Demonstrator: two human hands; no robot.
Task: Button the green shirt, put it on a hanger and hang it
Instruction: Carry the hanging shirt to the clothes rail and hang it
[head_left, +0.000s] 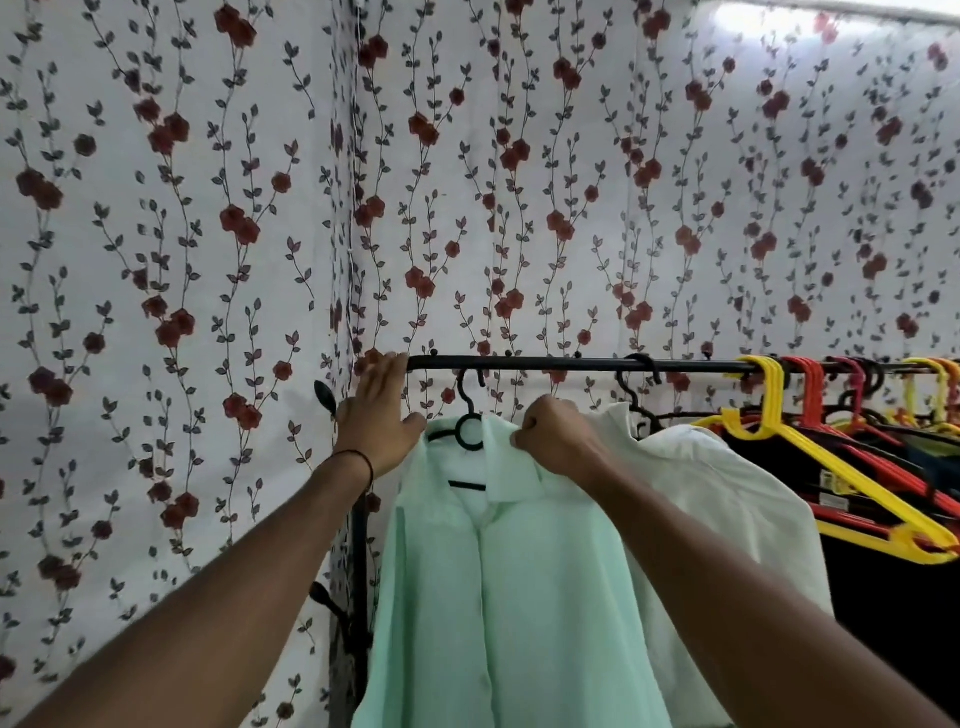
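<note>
The green shirt (498, 597) is buttoned down the front and sits on a black hanger (469, 423). The hanger's hook is just below the black rail (561, 364); I cannot tell whether it touches the rail. My right hand (556, 436) grips the shirt's collar at the right of the hanger neck. My left hand (382, 415) reaches up with straight fingers, its fingertips on the left end of the rail and its thumb by the shirt's left shoulder.
A white shirt (727, 499) hangs on a black hanger right beside the green one. Further right the rail carries several yellow hangers (841, 467) and red ones over dark clothes. A flowered curtain (208, 234) covers the wall behind. The rack's black post (358, 571) stands at left.
</note>
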